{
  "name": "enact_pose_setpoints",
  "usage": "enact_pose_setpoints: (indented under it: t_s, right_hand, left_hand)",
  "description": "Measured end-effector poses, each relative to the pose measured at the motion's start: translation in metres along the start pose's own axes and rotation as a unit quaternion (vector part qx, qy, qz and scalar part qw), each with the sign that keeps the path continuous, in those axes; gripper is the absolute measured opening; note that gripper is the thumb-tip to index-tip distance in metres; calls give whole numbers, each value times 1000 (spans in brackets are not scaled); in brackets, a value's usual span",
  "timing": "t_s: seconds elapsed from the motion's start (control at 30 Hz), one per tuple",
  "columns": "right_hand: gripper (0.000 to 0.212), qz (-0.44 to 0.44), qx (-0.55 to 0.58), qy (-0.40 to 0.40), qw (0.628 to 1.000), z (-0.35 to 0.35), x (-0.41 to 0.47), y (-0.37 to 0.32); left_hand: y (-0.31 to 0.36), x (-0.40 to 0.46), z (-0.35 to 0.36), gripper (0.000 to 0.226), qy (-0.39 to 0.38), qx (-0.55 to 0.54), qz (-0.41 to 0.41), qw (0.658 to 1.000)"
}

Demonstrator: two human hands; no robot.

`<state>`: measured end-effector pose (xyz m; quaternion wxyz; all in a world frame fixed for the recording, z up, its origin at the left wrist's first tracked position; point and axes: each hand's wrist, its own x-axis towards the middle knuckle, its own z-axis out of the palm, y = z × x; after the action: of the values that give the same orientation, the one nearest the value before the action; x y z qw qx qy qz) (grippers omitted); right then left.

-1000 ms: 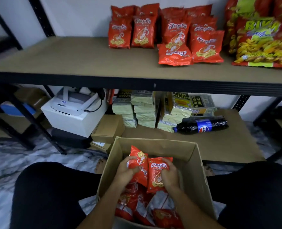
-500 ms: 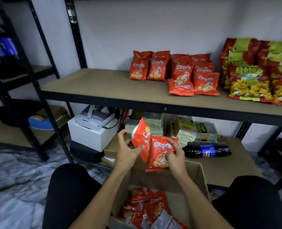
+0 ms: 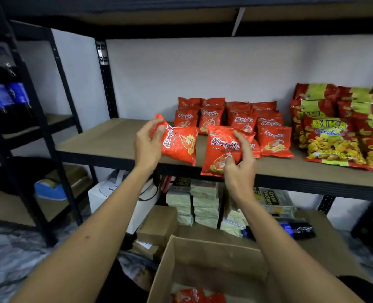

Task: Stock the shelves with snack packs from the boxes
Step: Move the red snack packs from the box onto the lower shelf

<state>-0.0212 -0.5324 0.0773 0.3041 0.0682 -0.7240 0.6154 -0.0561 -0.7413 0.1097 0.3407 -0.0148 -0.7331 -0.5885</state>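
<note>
Two red packs are held up: the left hand [image 3: 147, 147] grips one pack [image 3: 179, 143], tilted; the right hand [image 3: 239, 162] grips another [image 3: 221, 147], upright. The shelf [image 3: 107, 138] lies just beyond both, the stocked row [image 3: 229, 119] behind them.

A second ago both hands are down in the cardboard box [image 3: 205, 265] at the bottom of the frame, gathering two red packs. Now they are raised to the middle of the frame, at the front edge of the shelf [image 3: 107, 138]. The left hand [image 3: 147, 147] holds one prawn cracker pack [image 3: 180, 143], now turned on its side. The right hand [image 3: 239, 162] grips the other pack [image 3: 221, 149], upright. The two packs, pressed together before, are now apart, just in front of the red packs already stocked.
</note>
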Motion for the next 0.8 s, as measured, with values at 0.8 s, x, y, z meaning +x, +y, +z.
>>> enact_pose_setpoints:
  t_s: [0.8]
  right_hand:
    - [74,-7,-258,-47,965,136,156,59]
  left_hand:
    - [-96,148,76,37,113,-200,-156,961]
